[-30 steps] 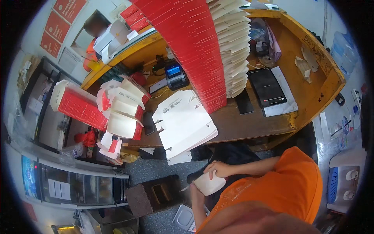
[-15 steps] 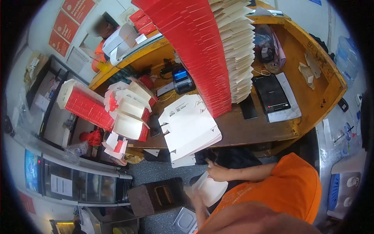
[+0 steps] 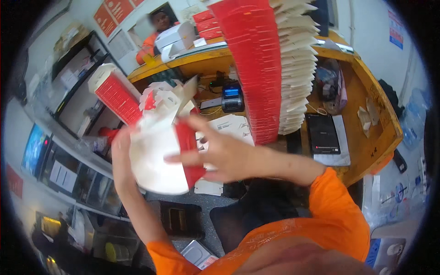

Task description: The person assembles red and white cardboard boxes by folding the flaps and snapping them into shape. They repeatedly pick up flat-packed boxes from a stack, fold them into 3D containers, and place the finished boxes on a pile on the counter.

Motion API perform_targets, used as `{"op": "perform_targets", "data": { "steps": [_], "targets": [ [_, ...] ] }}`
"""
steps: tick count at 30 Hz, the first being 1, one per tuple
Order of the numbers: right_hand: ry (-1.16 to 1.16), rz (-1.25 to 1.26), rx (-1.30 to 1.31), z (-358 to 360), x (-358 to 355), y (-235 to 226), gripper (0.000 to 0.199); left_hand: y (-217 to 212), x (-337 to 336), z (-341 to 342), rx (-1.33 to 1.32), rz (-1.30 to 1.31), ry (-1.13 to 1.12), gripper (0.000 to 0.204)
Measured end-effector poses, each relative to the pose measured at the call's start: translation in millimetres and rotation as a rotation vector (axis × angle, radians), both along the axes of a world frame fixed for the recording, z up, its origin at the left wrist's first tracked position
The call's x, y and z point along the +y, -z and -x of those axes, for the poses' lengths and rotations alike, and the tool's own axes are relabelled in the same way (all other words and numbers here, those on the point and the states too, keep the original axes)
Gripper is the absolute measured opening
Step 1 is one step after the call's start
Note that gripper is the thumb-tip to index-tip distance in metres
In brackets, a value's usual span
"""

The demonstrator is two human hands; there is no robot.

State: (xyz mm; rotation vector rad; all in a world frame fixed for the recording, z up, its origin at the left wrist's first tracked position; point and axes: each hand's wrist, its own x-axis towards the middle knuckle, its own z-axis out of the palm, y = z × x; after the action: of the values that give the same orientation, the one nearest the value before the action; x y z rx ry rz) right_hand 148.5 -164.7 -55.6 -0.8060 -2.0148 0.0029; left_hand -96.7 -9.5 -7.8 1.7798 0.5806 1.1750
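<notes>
A red-and-white folded paper food carton (image 3: 158,162) is held up in front of me, its white face toward me and a red panel on its right. My left hand (image 3: 122,149) grips its left edge. My right hand (image 3: 224,153) is closed about the red right side, thumb and fingers partly blurred. Just behind the carton, made-up cartons (image 3: 160,97) with white insides are partly hidden. A row of nested red cartons (image 3: 117,94) leans to their left. Flat white carton blanks (image 3: 233,123) lie on the desk beyond my right hand.
A tall stack of nested red cartons (image 3: 256,68) rises from the wooden desk (image 3: 382,119). Right of it are a black tablet (image 3: 322,133) and a paper sheet. A card terminal (image 3: 232,98) stands behind the blanks. A person (image 3: 156,34) is beyond the counter. Below sits a dark box (image 3: 167,220).
Both hands have risen from my lap to above the desk's front edge, bringing the carton up toward the made-up cartons. My view has also shifted.
</notes>
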Motion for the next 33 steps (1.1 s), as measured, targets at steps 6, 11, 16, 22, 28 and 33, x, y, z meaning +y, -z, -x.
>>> {"op": "perform_targets", "data": {
  "steps": [6,11,16,22,28,33],
  "targets": [
    [0.32,-0.398,-0.127,-41,-16,-141,0.086,-180,23,-84,-0.014,-0.34,0.128,0.055],
    [0.714,-0.62,-0.194,-68,-51,-215,0.092,-251,-3,-157,-0.286,-0.32,0.494,0.068],
    [1.215,-0.524,0.007,-61,-54,-246,0.08,-264,13,-176,0.043,-0.525,0.141,0.076],
    [1.36,-0.143,-0.036,-65,-7,-267,0.064,-230,23,-230,0.113,-0.797,0.365,0.069],
    [1.446,-0.219,-0.142,-85,17,-237,0.051,-223,36,-266,0.264,-0.956,0.232,0.053],
    [1.254,-0.311,-0.209,-114,4,-202,0.057,-219,26,-271,0.278,-1.119,0.046,0.04]
  ]
}}
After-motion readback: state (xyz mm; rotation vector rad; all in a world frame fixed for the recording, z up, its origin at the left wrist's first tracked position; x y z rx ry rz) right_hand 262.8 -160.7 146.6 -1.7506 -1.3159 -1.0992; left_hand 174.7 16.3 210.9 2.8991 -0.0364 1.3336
